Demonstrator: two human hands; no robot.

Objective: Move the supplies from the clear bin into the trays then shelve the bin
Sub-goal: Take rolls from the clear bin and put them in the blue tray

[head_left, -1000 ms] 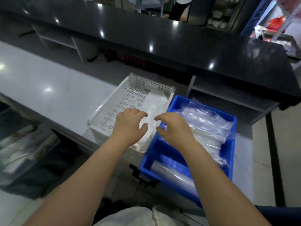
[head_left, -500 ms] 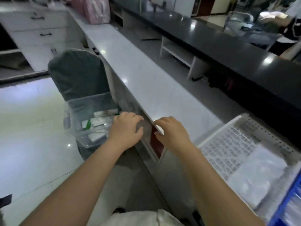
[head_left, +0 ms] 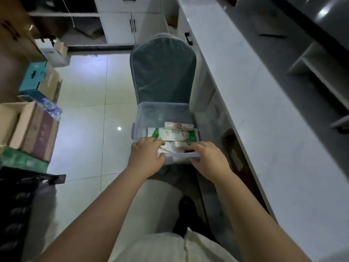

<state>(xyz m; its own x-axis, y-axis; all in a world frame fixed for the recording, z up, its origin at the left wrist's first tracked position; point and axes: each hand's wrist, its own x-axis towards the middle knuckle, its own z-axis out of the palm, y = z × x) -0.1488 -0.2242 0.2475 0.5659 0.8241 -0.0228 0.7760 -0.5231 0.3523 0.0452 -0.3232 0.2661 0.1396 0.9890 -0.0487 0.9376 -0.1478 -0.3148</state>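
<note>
The clear bin (head_left: 162, 110) sits on the seat of a grey-green chair (head_left: 163, 72). Inside it lie several white and green supply packs (head_left: 173, 134). My left hand (head_left: 146, 156) is at the bin's near left corner, fingers curled over the rim onto the packs and thumb against the front wall. At the near right corner my right hand (head_left: 207, 157) has its fingers over the rim and its thumb below. Neither hand is closed on anything. The trays are out of view.
A long white counter (head_left: 264, 120) runs along the right, close beside the chair. Cardboard boxes (head_left: 34, 129) and a teal box (head_left: 34, 78) are stacked at the left. White cabinets (head_left: 120, 25) stand at the far end. Pale floor tiles (head_left: 85, 120) lie between.
My view has swung left from the white and blue trays to the chair. Both hands, in the same curled pose, have come down onto the clear bin's near rim.
</note>
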